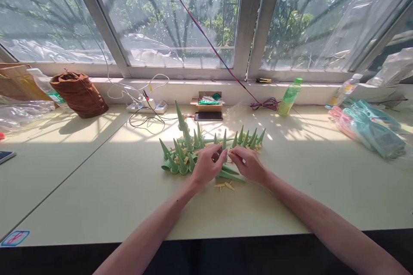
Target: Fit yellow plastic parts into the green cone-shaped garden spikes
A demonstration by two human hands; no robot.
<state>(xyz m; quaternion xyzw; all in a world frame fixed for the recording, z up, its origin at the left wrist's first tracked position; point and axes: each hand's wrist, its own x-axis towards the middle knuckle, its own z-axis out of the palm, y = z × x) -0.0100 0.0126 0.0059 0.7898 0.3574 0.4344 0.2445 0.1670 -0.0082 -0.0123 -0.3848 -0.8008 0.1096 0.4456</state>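
Near the middle of the table, my left hand (209,162) is closed with its fingertips around a green cone (225,139), whose point sticks up above them. My right hand (249,163) is right beside it, thumb and fingers pinched together near the cone; what it pinches is too small to make out. Several green cones (183,165) stand upright to the left, with small pale-yellow pieces (186,160) among them. More upright cones (245,139) are behind my right hand. Long green cones (230,176) lie flat below my hands, close to loose yellow sticks (225,186).
Toward the window stand a power strip (158,107) with cables, a small cardboard box (209,99), a phone (208,116) and a green bottle (289,98). A brown pouch (79,94) is at the left; plastic-wrapped bundles (371,126) lie at the right.
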